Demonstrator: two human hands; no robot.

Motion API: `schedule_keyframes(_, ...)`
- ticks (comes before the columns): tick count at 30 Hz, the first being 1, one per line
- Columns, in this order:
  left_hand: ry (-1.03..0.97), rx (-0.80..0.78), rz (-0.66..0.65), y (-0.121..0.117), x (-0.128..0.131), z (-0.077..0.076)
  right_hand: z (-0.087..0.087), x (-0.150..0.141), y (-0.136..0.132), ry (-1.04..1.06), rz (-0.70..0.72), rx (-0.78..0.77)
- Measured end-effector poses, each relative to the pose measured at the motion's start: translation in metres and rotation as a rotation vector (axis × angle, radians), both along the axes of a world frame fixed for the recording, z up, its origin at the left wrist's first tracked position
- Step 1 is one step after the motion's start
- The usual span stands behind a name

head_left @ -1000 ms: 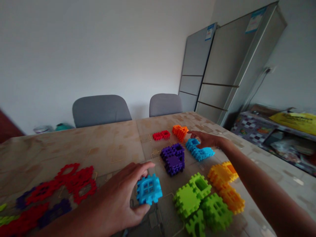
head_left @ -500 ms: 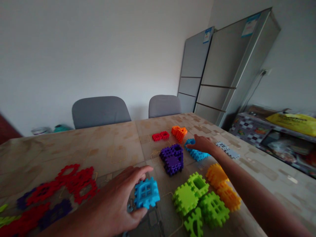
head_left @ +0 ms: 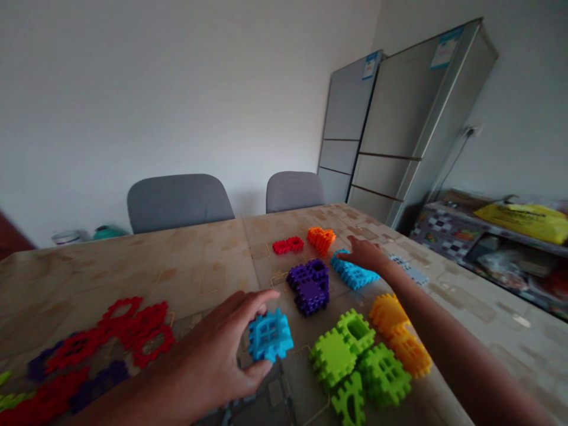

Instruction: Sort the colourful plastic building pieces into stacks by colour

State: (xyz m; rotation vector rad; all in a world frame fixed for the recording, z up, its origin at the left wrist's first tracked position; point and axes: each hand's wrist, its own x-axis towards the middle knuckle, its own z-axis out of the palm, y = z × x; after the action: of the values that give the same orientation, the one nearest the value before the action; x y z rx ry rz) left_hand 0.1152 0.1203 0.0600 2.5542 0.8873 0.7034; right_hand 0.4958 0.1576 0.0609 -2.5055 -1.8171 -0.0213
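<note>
The patterned table (head_left: 208, 251) spans the foreground, with 2 grey chairs (head_left: 180, 201) behind it. At its left lie red blocks (head_left: 148, 322); right of center sits a green pile (head_left: 335, 355), with yellow blocks (head_left: 410, 352) beside it. The left hand (head_left: 261, 328) pinches 1 blue window block (head_left: 271, 335) between thumb and fingers, left of the green pile. The right hand (head_left: 361, 254) is open over a blue pile (head_left: 354, 276); contact is unclear. Nearby are a purple pile (head_left: 310, 294), then a smaller orange pile (head_left: 320, 239).
</note>
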Motion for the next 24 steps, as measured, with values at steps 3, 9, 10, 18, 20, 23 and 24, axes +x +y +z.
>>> schedule_keyframes(3, -0.037, 0.012, -0.054, 0.011, 0.026, 0.015, 0.012, 0.014, -0.015, 0.056, -0.037, 0.086)
schedule_keyframes(9, 0.036, 0.111, -0.142, 0.039, 0.116, 0.042, 0.029, 0.029, -0.058, 0.159, 0.013, 0.178)
schedule_keyframes(10, 0.057, 0.126, -0.157, 0.042, 0.132, 0.042, 0.032, 0.030, -0.062, 0.168, 0.019, 0.189)
schedule_keyframes(18, 0.268, 0.225, -0.198, 0.043, 0.235, 0.016, 0.035, 0.045, -0.063, 0.156, 0.009, 0.190)
schedule_keyframes(20, 0.301, 0.243, -0.183, 0.041, 0.251, 0.010, 0.033, 0.050, -0.061, 0.136, 0.000, 0.176)
schedule_keyframes(23, 0.341, 0.265, -0.142, 0.038, 0.265, 0.004, 0.031, 0.055, -0.059, 0.104, -0.021, 0.160)
schedule_keyframes(24, 0.351, 0.272, -0.128, 0.038, 0.268, 0.003, 0.031, 0.056, -0.058, 0.098, -0.026, 0.151)
